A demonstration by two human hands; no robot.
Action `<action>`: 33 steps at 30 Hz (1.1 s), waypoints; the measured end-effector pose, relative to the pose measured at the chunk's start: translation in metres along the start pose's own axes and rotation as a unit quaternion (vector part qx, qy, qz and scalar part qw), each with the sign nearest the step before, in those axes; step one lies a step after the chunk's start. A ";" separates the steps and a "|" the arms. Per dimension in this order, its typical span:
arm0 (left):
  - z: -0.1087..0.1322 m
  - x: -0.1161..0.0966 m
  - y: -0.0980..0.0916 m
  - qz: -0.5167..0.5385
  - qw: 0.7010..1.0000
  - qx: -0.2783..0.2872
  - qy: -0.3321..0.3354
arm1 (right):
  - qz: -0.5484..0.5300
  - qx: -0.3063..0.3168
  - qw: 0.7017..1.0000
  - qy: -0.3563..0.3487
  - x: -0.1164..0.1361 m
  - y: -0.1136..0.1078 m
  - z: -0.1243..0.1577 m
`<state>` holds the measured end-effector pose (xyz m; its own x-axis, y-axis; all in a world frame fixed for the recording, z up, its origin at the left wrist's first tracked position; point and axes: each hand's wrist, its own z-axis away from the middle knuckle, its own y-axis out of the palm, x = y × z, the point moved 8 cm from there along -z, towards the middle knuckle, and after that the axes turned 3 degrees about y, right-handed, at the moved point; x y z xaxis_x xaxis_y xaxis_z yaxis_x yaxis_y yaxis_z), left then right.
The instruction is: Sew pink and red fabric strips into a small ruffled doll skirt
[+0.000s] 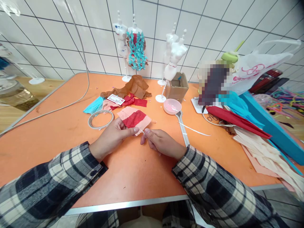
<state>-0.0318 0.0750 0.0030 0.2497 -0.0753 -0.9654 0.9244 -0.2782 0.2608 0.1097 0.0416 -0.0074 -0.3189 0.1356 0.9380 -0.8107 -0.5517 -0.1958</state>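
My left hand (111, 137) pinches the near edge of a small pink-and-red crepe paper piece (134, 118) held just above the orange table (59, 133). Close beside it on the right, my right hand (161, 142) has thumb and forefinger pressed together on a thin pale sliver (142, 132) at the paper's corner; what that sliver is I cannot make out. Both wrists wear plaid sleeves.
A tape roll (101, 119) lies left of the paper. Behind it are paper scraps in brown, red and teal (128, 95), small white mannequins (174, 57), a cardboard box (177, 87) and a pink bowl (172, 106). Paper sheets (256, 142) and scissors (211, 118) lie right.
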 end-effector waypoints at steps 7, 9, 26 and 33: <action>0.001 -0.002 0.002 -0.031 0.999 -0.002 -0.009 | -0.017 0.007 1.000 0.015 0.000 0.001 -0.001; 0.002 -0.003 0.002 -0.034 0.999 -0.004 -0.012 | -0.020 0.011 0.999 0.023 0.000 0.001 -0.001; 0.003 -0.003 0.003 -0.010 1.000 -0.008 -0.012 | -0.013 0.025 0.999 0.034 0.001 0.002 -0.001; 0.001 -0.003 0.003 0.016 1.000 -0.012 -0.002 | -0.035 0.017 0.999 0.038 0.001 0.001 0.000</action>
<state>-0.0303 0.0738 0.0069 0.2788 -0.0869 -0.9564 0.9225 -0.2526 0.2919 0.1087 0.0413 -0.0068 -0.3002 0.2359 0.9242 -0.8158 -0.5657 -0.1206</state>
